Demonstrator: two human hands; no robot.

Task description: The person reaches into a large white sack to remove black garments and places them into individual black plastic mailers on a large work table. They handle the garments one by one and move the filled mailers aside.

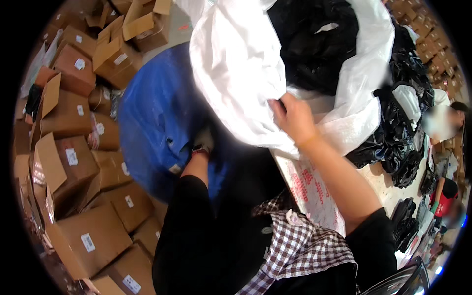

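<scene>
A large white woven sack [236, 70] stands before me with its rim folded outward. Glossy black bundles [313, 48] fill its inside. My right hand [297, 118] pinches the folded white material at the near rim, thumb and fingers closed on it. At the left, my left hand [204, 141] reaches down in front of a big blue sack or cover [155, 96]. It looks gloved in a pale material, and a watch [197, 147] sits at its wrist. Blur and shadow hide its fingers, so I cannot tell whether it holds anything.
Cardboard boxes [72, 155], several with flaps up, crowd the left side. A table edge [309, 180] wrapped in red-printed film lies under my right forearm. Black bundles [398, 147] are piled at the right. Two people [444, 195] are at the far right.
</scene>
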